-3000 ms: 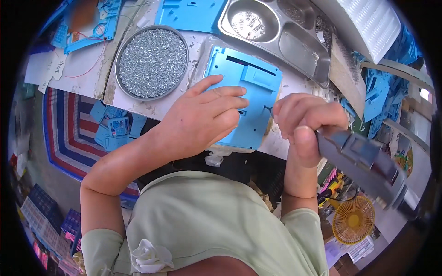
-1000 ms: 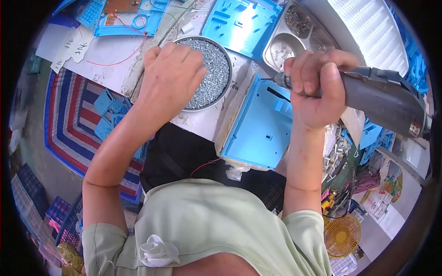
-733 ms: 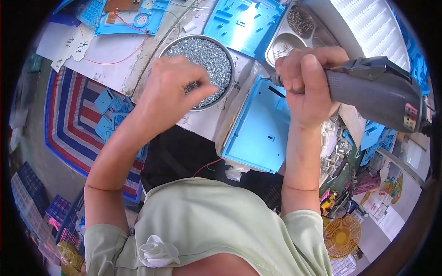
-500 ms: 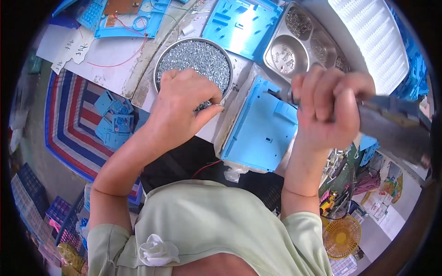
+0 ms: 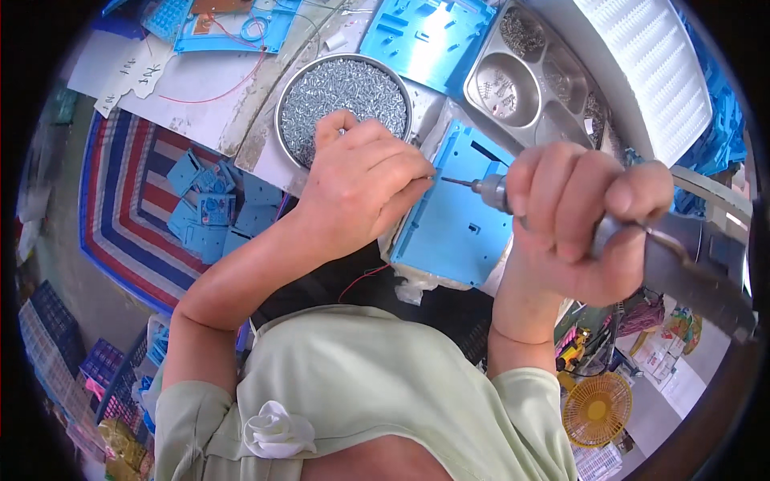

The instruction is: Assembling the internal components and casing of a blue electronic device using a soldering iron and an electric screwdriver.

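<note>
My right hand [image 5: 581, 220] is wrapped round a dark powered screwdriver [image 5: 694, 256], its thin bit pointing left. My left hand [image 5: 365, 184] is closed in a pinch just left of the bit's tip, with what looks like a tiny screw at the fingertips. Below the bit, a flat light-blue plastic panel [image 5: 453, 232] with slots and raised edges lies on a plastic-wrapped pad. Partly behind my left hand stands a round metal bowl [image 5: 279, 120] full of small silver screws [image 5: 345, 88].
A metal compartment tray [image 5: 541, 120] with small parts stands at the back right, beside a white ribbed tray [image 5: 650, 72]. Another blue panel [image 5: 425, 40] lies behind the bowl. A striped bin [image 5: 136, 232] at left contains blue pieces; a yellow fan [image 5: 597, 409] is at lower right.
My left hand has moved right from the bowl's edge to the panel's edge. The screwdriver has swung so its bit is out over the panel, close to my left fingertips.
</note>
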`<action>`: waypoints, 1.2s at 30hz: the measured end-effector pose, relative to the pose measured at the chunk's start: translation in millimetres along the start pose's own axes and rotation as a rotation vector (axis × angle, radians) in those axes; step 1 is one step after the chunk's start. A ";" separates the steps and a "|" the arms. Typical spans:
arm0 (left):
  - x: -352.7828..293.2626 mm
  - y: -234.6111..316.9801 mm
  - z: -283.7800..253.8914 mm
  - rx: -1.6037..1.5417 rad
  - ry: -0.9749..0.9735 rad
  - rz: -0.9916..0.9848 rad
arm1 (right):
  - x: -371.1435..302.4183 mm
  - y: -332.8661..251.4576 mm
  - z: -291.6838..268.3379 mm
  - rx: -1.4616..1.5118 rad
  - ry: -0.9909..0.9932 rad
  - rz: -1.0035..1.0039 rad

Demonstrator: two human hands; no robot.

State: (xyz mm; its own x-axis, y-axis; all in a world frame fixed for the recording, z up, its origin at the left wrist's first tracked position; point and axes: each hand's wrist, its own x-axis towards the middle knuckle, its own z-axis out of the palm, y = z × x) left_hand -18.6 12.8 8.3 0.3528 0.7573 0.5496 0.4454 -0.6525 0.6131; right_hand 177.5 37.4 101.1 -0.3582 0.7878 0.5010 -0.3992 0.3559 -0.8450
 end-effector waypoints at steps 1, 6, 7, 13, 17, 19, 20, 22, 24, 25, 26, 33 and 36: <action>3.3 0.2 0.6 -0.014 0.002 0.016 | -1.3 -4.3 2.4 -0.012 0.003 0.014; -2.9 3.3 1.6 -0.020 0.013 0.022 | -11.0 -5.6 13.8 -0.030 0.041 0.040; -4.4 4.2 1.4 -0.018 0.008 0.022 | -12.3 -4.2 14.4 -0.036 0.039 0.037; -1.1 2.7 -15.2 -0.064 -0.225 0.018 | -22.4 -9.9 23.7 -0.041 0.060 0.079; 0.5 -35.8 -34.4 0.400 -0.073 -0.161 | -35.2 -9.6 37.1 -0.059 0.143 0.157; -6.6 -46.1 -34.1 0.469 -0.188 -0.157 | -41.1 -6.2 43.5 -0.092 0.185 0.196; -6.2 -43.1 -33.4 0.407 -0.152 -0.165 | -42.7 -4.7 45.3 -0.112 0.192 0.206; -5.8 -47.3 -33.3 0.398 -0.091 -0.134 | -42.8 1.2 46.4 -0.152 0.190 0.206; -5.6 -52.3 -32.0 0.372 -0.040 -0.108 | -44.7 6.0 48.4 -0.179 0.168 0.231; -5.4 -54.8 -30.9 0.349 -0.020 -0.098 | -46.1 8.5 49.7 -0.187 0.153 0.259; -5.4 -55.7 -30.4 0.328 0.001 -0.088 | -47.3 10.4 50.5 -0.194 0.138 0.287; -32.0 7.3 -24.0 -0.033 -0.119 0.010 | -47.9 8.6 45.2 -0.279 0.087 0.224; -36.0 16.9 -18.2 -0.090 -0.094 0.020 | -34.5 -11.2 43.8 -0.104 0.052 0.134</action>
State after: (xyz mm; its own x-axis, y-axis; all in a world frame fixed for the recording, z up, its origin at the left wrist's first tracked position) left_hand -38.7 -26.0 9.2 0.4383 0.7404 0.5096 0.3634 -0.6645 0.6529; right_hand 157.4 -15.8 101.5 -0.3570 0.8558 0.3744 -0.2602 0.2938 -0.9198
